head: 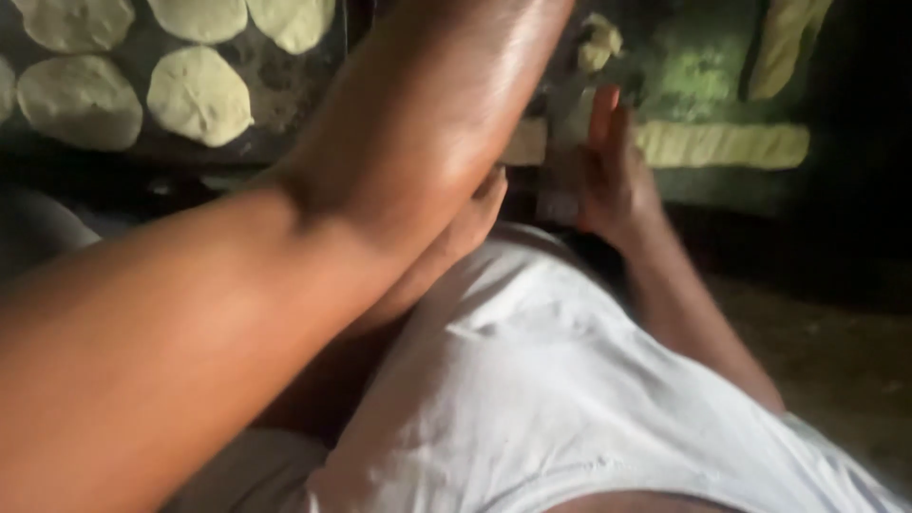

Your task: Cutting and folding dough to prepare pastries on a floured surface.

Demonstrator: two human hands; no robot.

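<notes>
My left forearm [408,142] crosses the view from the lower left up to the top centre, and its hand is beyond the top edge. My right hand [613,176] reaches forward at centre right, fingers stretched toward a pale dough strip [722,144] on a green board [698,66]. A blurred greyish object [559,195] lies just left of this hand; whether the hand grips it is unclear. Under my left forearm, fingers or toes [480,204] show, too blurred to tell which. A white cloth garment [551,380] fills the lower middle.
Several flat round dough discs [198,93] lie on a dark surface [275,95] at the top left. A small dough lump [600,43] sits near the top centre, and another pale strip [784,38] lies at the top right. Dim ground [836,351] at the right.
</notes>
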